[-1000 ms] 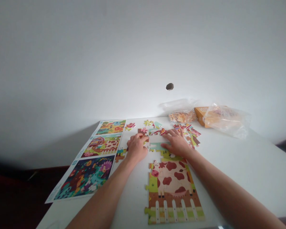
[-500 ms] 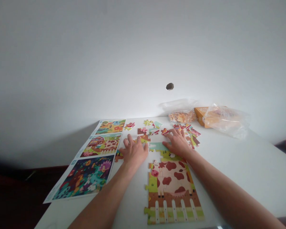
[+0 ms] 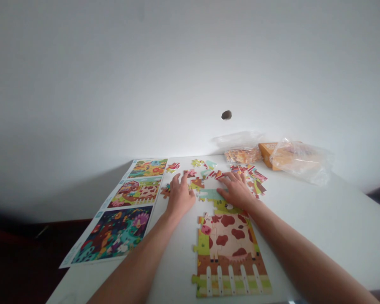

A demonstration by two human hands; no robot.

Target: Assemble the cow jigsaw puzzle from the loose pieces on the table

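A joined section of jigsaw puzzle (image 3: 231,236) with a spotted cow and a white fence lies on the table between my forearms. My left hand (image 3: 181,195) is beyond its upper left side, fingers reaching forward and apart, beside a brown and yellow puzzle piece (image 3: 196,183). Just past those fingertips lies a pig piece (image 3: 190,173). My right hand (image 3: 237,189) rests with spread fingers at the section's far edge. Its index fingertip is close to a red piece (image 3: 218,174); whether they touch, I cannot tell. Part of the upper section is hidden under this hand.
On the left lies a sheet (image 3: 101,215) printed with three pictures. Several loose pieces (image 3: 256,179) lie beyond my right hand. Farther back are a clear bag of pieces (image 3: 242,156), an orange box (image 3: 267,154) and crumpled clear plastic (image 3: 307,164). A white wall (image 3: 177,84) stands behind.
My left hand has shifted slightly forward and its fingers have drawn closer together. The light blue and red piece between the hands has turned. My right hand has hardly moved.
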